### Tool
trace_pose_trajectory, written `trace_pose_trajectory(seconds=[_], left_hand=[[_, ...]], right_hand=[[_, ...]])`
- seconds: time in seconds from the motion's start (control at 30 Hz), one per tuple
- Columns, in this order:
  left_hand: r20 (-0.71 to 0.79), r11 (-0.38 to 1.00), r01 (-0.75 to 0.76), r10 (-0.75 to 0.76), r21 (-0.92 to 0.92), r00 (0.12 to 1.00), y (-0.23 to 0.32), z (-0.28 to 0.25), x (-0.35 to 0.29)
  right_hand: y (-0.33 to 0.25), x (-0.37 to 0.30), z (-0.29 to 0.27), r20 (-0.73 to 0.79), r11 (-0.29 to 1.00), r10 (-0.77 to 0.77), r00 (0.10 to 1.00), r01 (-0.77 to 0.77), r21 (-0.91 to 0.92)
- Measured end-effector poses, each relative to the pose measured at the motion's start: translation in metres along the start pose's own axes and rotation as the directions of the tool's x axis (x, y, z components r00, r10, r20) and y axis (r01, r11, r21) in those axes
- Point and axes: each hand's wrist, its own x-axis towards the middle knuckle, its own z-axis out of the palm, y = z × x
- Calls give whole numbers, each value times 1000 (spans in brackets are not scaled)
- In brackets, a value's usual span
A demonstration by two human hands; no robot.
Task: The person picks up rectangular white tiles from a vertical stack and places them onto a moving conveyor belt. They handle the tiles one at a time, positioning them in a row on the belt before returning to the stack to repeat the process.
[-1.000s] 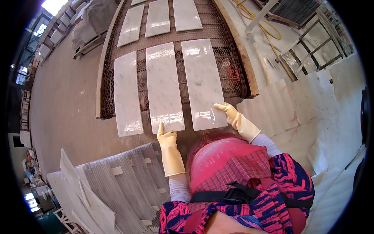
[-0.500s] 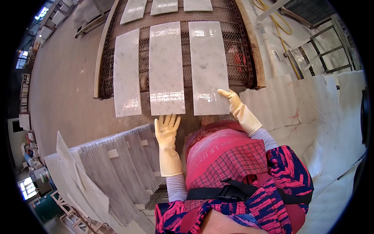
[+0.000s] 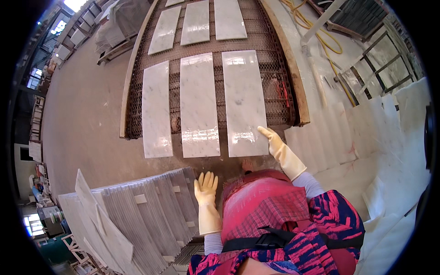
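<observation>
Three white, grey-veined marble slabs lie side by side: a left slab (image 3: 157, 110), a middle slab (image 3: 200, 105) and a right slab (image 3: 245, 103). Their near ends jut past the end of a mesh conveyor belt (image 3: 175, 85). My right hand (image 3: 276, 145), in a cream rubber glove, holds the near right edge of the right slab. Its thumb lies on top; the other fingers are mostly hidden. My left hand (image 3: 206, 189), gloved alike, is open with nothing in it. It is apart from the middle slab's near end, beside a row of upright slabs (image 3: 151, 211).
Further slabs (image 3: 195, 23) lie farther up the belt, between wooden side rails (image 3: 298, 91). Leaning slabs (image 3: 98, 220) stand at lower left. White sheeting (image 3: 330, 142) covers the right side, near a metal frame (image 3: 382, 68) and a yellow hose (image 3: 321, 36).
My left hand has drawn back from the middle slab's near end toward my body. My right hand stays at the right slab's edge. The whole view has shifted, with the belt lower in it.
</observation>
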Motion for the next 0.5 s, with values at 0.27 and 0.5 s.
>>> trace_pose_trajectory(seconds=[0.27,0.5], left_hand=[[-288,999,36,-25,31,957,-16,-106,-34],[-485,905,217,-13,367,875,-37,-184,-78]], right_hand=[[32,-20,-49,164,999,-29,986,31,-10],[33,-55,-66,130,990,10,992,9,-144]])
